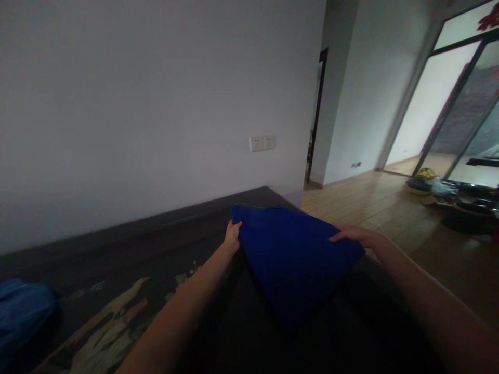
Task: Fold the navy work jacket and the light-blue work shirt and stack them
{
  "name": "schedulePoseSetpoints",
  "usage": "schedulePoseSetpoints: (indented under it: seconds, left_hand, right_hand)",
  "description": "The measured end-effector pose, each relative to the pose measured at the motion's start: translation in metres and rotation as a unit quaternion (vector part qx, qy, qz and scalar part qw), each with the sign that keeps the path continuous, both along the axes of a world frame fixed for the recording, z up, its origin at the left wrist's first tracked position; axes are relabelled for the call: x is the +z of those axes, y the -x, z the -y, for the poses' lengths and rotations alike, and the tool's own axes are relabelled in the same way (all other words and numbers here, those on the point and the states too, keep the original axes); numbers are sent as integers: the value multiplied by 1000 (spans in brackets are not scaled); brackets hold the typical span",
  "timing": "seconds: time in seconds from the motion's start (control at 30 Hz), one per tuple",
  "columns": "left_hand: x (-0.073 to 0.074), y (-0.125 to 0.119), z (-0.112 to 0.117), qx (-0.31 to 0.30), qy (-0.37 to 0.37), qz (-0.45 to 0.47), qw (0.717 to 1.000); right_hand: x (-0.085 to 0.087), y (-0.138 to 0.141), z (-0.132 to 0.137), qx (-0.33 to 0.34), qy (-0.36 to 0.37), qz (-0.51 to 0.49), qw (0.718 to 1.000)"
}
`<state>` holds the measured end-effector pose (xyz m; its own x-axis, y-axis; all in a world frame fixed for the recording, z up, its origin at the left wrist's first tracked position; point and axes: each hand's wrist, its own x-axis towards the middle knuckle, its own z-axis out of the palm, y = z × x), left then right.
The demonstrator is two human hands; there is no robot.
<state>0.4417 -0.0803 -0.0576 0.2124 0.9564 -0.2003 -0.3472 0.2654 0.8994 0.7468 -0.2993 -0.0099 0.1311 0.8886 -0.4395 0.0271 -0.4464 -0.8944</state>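
Observation:
A folded deep blue cloth (290,254) lies on a dark table top (163,244) that runs along a white wall. My left hand (232,237) is closed on the cloth's far left edge, fingers pinched around the fabric. At the cloth's right edge rests my right hand (353,235), its fingers curled over the fabric and gripping it. Both forearms reach in from the bottom of the view.
Another blue item (23,311) sits at the table's left end. The table carries a pale painted pattern (113,322). A double wall socket (262,142) is above the table. To the right are wooden floor (390,208), a doorway, glass doors and clutter (448,195).

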Motion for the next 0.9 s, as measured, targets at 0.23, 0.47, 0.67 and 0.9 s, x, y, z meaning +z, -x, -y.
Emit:
schedulePoseSetpoints:
  seconds: [0.23, 0.47, 0.67, 0.9]
  left_hand:
    - [9, -56, -22, -30, -54, -34, 997]
    - [-8, -54, -33, -15, -139, -138, 980]
    - [-6, -41, 8, -84, -477, -475, 734]
    - [-3, -40, 120, -342, -642, -400, 558]
  right_hand:
    - [-13, -49, 1, -5, 0, 58, 998]
    - [-24, -64, 10, -68, -77, 183, 978]
    - [-37, -64, 12, -81, -66, 194, 975]
    - [-45, -66, 7, -97, -79, 224, 967]
